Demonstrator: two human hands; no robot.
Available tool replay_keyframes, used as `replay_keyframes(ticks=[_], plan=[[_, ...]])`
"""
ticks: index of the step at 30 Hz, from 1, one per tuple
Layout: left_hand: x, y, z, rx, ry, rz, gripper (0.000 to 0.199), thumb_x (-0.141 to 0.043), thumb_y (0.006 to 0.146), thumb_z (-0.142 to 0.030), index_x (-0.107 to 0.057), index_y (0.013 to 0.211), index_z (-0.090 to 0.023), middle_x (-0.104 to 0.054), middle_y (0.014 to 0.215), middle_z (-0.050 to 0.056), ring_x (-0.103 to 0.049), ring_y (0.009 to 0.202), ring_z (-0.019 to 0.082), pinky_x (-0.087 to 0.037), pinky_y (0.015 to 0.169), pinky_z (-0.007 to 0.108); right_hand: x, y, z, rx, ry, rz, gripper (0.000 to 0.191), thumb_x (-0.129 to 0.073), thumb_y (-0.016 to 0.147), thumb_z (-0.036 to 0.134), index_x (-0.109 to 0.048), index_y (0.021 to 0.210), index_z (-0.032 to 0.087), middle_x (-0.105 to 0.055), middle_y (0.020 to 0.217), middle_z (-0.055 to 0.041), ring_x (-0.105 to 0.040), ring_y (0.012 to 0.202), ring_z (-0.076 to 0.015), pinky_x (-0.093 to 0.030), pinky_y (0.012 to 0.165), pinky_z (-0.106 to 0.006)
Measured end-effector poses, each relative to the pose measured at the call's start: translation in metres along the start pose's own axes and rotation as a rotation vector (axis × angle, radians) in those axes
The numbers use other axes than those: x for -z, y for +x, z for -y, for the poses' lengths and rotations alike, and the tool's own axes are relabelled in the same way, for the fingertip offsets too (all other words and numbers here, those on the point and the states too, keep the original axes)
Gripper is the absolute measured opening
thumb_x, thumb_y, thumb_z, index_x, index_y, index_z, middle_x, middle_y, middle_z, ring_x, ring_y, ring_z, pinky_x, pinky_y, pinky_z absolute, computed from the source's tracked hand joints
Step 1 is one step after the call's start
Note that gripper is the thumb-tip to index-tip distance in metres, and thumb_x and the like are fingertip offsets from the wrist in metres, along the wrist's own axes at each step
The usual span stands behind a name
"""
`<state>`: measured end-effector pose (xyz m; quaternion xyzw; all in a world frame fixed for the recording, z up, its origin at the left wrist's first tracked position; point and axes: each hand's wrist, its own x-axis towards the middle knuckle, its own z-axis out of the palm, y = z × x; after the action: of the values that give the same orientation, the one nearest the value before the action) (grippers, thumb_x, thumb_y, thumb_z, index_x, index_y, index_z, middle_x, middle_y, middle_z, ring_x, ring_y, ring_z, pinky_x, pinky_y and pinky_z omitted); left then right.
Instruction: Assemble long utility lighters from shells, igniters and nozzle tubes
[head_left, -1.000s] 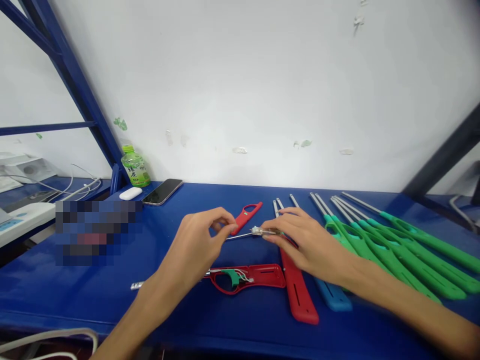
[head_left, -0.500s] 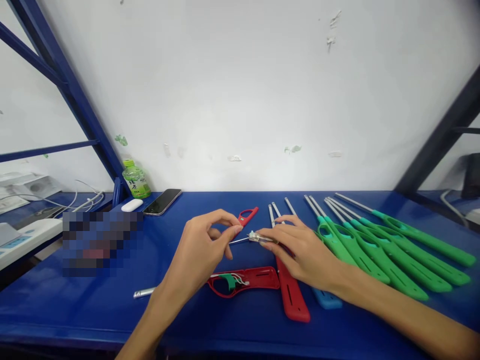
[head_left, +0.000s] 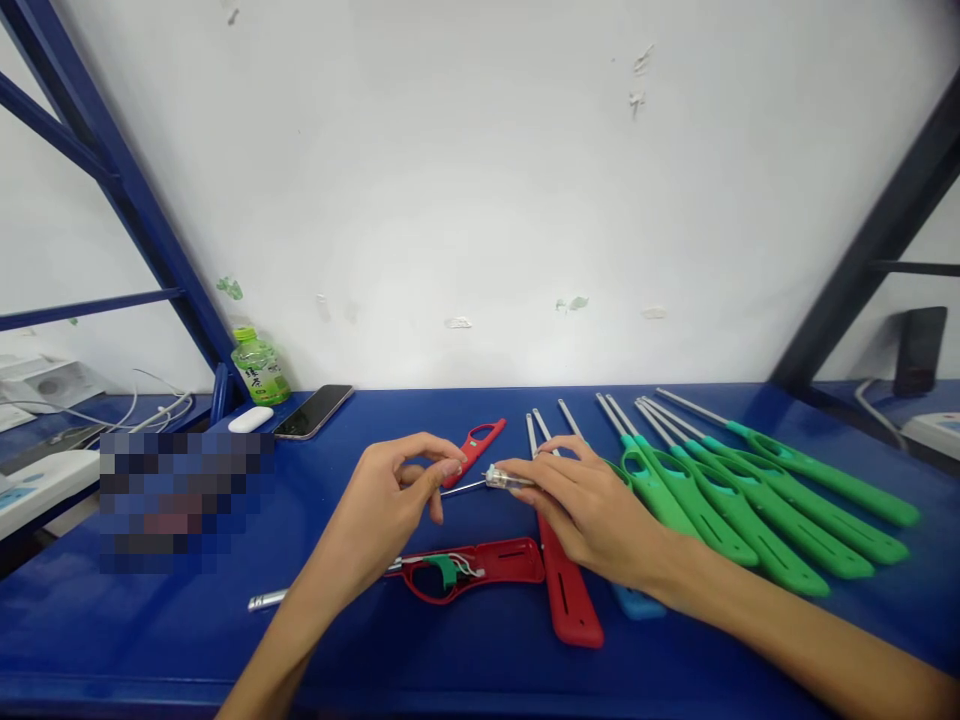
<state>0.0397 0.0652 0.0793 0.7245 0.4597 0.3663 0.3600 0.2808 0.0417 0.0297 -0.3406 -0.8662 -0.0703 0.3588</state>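
My right hand (head_left: 574, 495) is closed on a small clear plastic part (head_left: 504, 479). A thin metal tube (head_left: 463, 488) runs from that part toward my left hand (head_left: 412, 485), whose thumb and forefinger are pinched together; whether they grip the tube's end is hidden. Behind my left fingers lies a red shell piece (head_left: 484, 440) with a finger loop. Below the hands, an open red lighter body (head_left: 514, 562) shows a green trigger (head_left: 444, 571) and white wires inside. A closed red lighter (head_left: 574, 600) lies partly under my right hand, with a blue one (head_left: 637, 602) beside it.
Several green lighters (head_left: 806, 500) with long metal tubes lie at the right. A phone (head_left: 315, 411), a white case (head_left: 250, 419) and a green bottle (head_left: 260, 368) stand or lie at the back left, near a blurred patch. A wall rises behind the blue table (head_left: 420, 665).
The whole view has shifted, so most things appear slightly farther left. Both hands keep nearly the same pose around the clear part and thin tube.
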Motion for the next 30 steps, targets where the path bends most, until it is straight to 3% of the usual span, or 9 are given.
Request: replay_keyframes(ticks=[6,14,20,24,30], plan=[[-0.004,-0.001,0.001,0.052,-0.053,0.087,0.035,-0.064,0.09,-0.048,-0.076,0.102,-0.017,-0.063,0.055,-0.002,-0.034,0.041,0.009,-0.022,0.04,0.022,0.001,0.002,-0.001,0.02,-0.008,-0.01,0.026,-0.045,0.111,0.018,-0.059,0.132,0.019,-0.079,0.111,-0.0075,-0.072,0.089,-0.0194,-0.047,0.101,-0.045],[-0.01,-0.001,0.004,0.105,-0.137,0.086,0.037,-0.069,0.085,-0.047,-0.073,0.106,-0.017,-0.067,0.066,0.0,-0.046,0.045,0.01,-0.033,0.04,0.021,0.0,-0.001,-0.002,0.034,-0.031,-0.004,0.025,-0.043,0.112,0.019,-0.062,0.127,0.018,-0.079,0.106,-0.006,-0.069,0.087,-0.0198,-0.047,0.099,-0.044],[-0.011,0.002,0.005,0.121,-0.197,0.09,0.038,-0.074,0.081,-0.052,-0.071,0.092,-0.016,-0.073,0.074,0.004,-0.053,0.05,0.01,-0.043,0.047,0.023,0.0,0.0,-0.002,0.02,-0.045,0.001,0.027,-0.042,0.112,0.021,-0.065,0.125,0.018,-0.078,0.098,-0.0059,-0.068,0.083,-0.02,-0.049,0.096,-0.043],[-0.01,0.001,0.005,0.126,-0.212,0.105,0.04,-0.073,0.082,-0.054,-0.071,0.095,-0.016,-0.078,0.082,0.009,-0.063,0.058,0.015,-0.044,0.046,0.023,0.001,0.0,-0.003,0.016,-0.04,0.0,0.026,-0.043,0.112,0.02,-0.065,0.126,0.019,-0.078,0.1,-0.005,-0.069,0.083,-0.0194,-0.047,0.099,-0.043],[-0.009,-0.001,0.004,0.131,-0.181,0.104,0.036,-0.071,0.085,-0.049,-0.075,0.098,-0.016,-0.075,0.075,0.005,-0.051,0.043,0.009,-0.041,0.046,0.024,0.003,0.0,-0.004,0.007,-0.029,-0.001,0.024,-0.045,0.111,0.019,-0.065,0.126,0.019,-0.078,0.104,-0.0047,-0.07,0.088,-0.0196,-0.045,0.1,-0.042]])
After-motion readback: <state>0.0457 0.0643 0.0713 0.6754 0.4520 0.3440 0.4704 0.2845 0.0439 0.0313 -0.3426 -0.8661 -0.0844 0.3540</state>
